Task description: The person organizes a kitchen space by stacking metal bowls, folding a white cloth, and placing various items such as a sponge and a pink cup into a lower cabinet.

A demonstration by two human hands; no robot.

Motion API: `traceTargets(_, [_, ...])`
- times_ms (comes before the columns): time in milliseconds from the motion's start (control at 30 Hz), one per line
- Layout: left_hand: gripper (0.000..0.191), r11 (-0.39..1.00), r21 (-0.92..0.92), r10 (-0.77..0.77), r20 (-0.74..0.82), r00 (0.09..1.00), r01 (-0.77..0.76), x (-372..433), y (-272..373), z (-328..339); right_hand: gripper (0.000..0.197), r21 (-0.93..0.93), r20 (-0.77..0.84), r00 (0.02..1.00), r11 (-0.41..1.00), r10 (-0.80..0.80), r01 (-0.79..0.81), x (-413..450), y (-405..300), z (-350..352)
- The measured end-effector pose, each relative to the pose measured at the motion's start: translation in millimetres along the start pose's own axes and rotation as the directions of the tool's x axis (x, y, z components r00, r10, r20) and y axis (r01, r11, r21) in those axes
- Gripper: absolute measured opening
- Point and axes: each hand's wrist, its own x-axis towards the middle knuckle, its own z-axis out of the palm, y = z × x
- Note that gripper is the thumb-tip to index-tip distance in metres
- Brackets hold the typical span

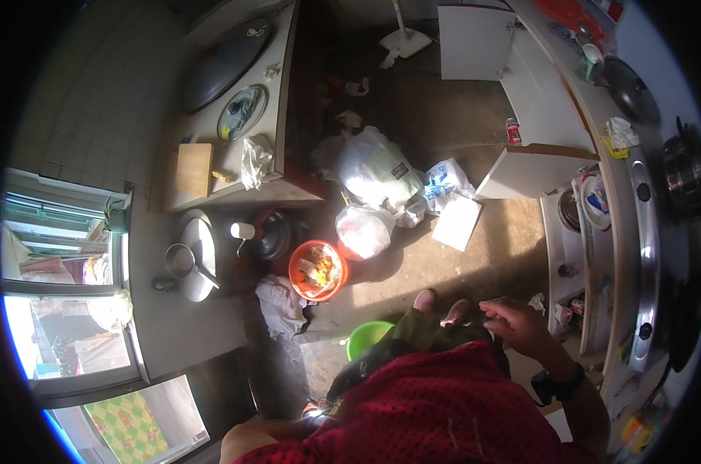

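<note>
My right hand (510, 325) hangs above the floor beside my thigh, near the open lower cabinet, its fingers slightly bent and apart with nothing seen in them. A dark watch (558, 383) is on that wrist. My left hand is out of view; only part of the arm shows at the bottom. On the floor before me stand an orange bucket (295, 272) with food scraps in it and a green basin (366, 339). Several plastic bags lie beyond, among them a large clear bag (373, 168) and a smaller white bag (363, 229). A white board (457, 221) rests against a printed bag (443, 180).
Open cabinet doors (536, 171) jut out on the right, below a gas stove (644, 261). A red-labelled bottle (512, 132) stands near them. Left are a sink (199, 261) with a saucepan (180, 261), and a counter with a cutting board (194, 170). A dustpan (405, 43) lies ahead.
</note>
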Motion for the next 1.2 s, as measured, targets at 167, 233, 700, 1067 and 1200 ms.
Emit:
traceTargets(167, [0.038,0.995,0.085,-0.046,0.041,0.998,0.043,1.1,-18.3,-12.2,0.03,0.168,0.14,0.99,0.985,0.006,-0.029,47.9,15.2,15.1])
traceTargets(233, [0.038,0.993,0.089,0.11,-0.507,0.855,-0.075,23.8,-64.4,-41.6,0.025,0.185,0.1,0.995,0.983,-0.031,0.012,70.1,6.7,17.9])
traceTargets(700, [0.051,0.834,-0.282,-0.314,-0.949,0.014,-0.474,155.4,-118.8,-577.6,0.027,0.052,-0.004,0.99,0.988,0.143,-0.143,172.0,-5.0,83.0])
traceTargets(1067, [0.031,0.373,-0.593,-0.49,-0.779,0.391,-0.714,179.3,-126.6,-637.4,0.024,0.026,-0.044,0.971,0.972,0.234,-0.233,229.1,-53.8,105.8])
traceTargets(1200, [0.028,0.012,-0.469,0.073,-0.88,0.469,-0.883,56.8,-62.9,-641.9,0.026,-0.049,-0.082,0.989,0.99,0.127,-0.131,241.4,-42.9,109.7])
